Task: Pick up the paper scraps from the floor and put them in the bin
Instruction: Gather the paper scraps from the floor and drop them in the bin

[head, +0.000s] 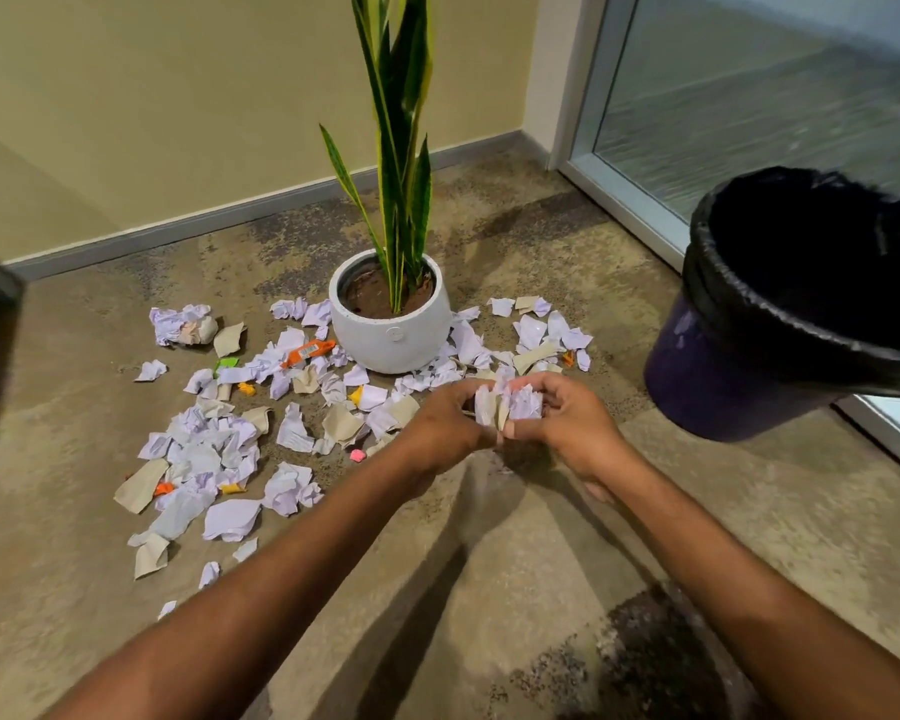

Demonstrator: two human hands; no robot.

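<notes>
Both hands meet above the floor in the middle of the view and cup a bundle of white and beige paper scraps [510, 405] between them. My left hand [445, 423] curls round the bundle from the left, my right hand [567, 420] from the right. Several more paper scraps [214, 454] lie scattered over the floor to the left and around the plant pot, with a few orange, yellow and pink bits among them. The bin [739, 376], dark purple with a black liner, stands open at the right, beyond my right hand.
A white pot [391, 337] with a tall striped plant stands on the floor just behind my hands. A beige wall runs along the back. A glass door [749, 106] with a white frame sits behind the bin.
</notes>
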